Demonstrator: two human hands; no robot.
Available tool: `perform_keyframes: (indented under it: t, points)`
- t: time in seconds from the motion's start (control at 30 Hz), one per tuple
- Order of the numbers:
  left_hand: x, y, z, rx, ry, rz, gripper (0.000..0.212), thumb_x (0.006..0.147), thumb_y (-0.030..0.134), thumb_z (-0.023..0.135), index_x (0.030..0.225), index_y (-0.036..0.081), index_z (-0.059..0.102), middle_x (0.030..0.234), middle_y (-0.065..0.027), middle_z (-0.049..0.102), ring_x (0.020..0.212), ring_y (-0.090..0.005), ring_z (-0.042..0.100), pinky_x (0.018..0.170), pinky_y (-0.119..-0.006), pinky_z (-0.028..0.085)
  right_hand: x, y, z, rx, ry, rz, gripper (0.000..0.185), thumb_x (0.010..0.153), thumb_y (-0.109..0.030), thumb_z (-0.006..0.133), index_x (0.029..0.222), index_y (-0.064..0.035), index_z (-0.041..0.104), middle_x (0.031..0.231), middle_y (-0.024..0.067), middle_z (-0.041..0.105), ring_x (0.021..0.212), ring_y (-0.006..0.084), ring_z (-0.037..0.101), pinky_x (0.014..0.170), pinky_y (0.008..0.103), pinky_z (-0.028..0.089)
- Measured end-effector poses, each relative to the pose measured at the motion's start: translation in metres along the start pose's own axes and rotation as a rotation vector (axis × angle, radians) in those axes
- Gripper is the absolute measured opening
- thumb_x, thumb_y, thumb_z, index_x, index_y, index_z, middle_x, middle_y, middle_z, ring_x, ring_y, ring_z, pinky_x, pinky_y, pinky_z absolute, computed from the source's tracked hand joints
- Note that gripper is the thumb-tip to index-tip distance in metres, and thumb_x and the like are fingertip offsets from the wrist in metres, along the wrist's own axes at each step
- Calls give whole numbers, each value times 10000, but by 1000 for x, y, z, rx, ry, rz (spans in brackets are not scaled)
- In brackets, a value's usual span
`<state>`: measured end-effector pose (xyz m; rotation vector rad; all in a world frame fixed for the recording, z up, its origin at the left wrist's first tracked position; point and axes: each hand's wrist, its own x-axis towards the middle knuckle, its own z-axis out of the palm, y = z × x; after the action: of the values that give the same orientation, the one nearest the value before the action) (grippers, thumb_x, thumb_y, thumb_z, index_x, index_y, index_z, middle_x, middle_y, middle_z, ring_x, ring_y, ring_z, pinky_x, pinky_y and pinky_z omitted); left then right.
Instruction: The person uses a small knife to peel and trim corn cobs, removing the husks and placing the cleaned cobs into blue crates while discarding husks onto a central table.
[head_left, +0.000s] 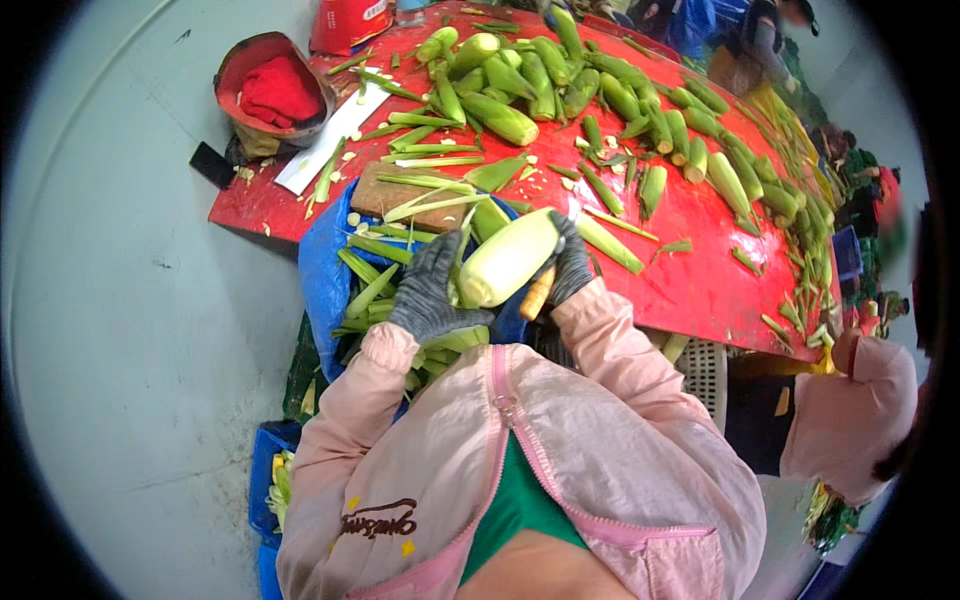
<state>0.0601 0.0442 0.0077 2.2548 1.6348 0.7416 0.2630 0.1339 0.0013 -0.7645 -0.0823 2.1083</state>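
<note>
A pale, mostly stripped corn ear (510, 259) is held at an angle above a blue-lined bin. My right hand (571, 259), in a dark grey glove, grips its upper right end. The same hand also holds a knife by its wooden handle (538, 294), which points down towards me; the blade is mostly hidden. My left hand (431, 289), gloved alike, is at the ear's lower left end, with a green husk strip (454, 281) beside its fingers. Whether those fingers grip the strip is unclear. Loose husk leaves (367, 289) fill the blue liner (322, 281) underneath.
Green corn ears (499, 116) lie heaped across the red table (697, 277). A wooden block (405, 196) sits at the bin's edge. Left are a container with red cloth (277, 90) and a dark phone-like object (211, 165). A person in pink (855, 412) is at right.
</note>
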Motion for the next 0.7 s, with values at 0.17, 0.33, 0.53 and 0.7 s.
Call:
perform_keyframes:
  t: [0.17,0.33,0.53,0.7]
  points:
    - [12,23,-2,-209,373,337,967,497,438,781,1244,30,322,1254,-180,378,1155,-338,389,994,-420,297,-28,59,18,92,-46,268,549,773,-516,542,1050,-43,520,950,155,595,761,264,594,705,367,511]
    - [-6,15,-25,-660,547,-85,796,503,187,826,1153,12,401,1057,-106,532,952,-218,532,871,-336,428,-71,61,15,-302,-230,474,342,828,-341,532,1012,-54,556,666,96,580,406,131,486,378,241,406]
    - [-43,-9,-40,-353,547,-316,674,505,333,821,1017,30,504,928,-116,583,843,-239,581,772,-333,467,-59,46,75,-2023,-549,-984,311,795,-213,520,1075,-80,557,780,100,580,623,284,560,539,366,446]
    - [-59,-6,-46,-309,432,-332,635,526,320,806,1000,21,508,916,-116,583,838,-236,581,766,-336,470,-41,58,115,-2515,-820,-937,401,723,-188,548,1112,-102,500,793,106,554,656,279,569,558,395,450]
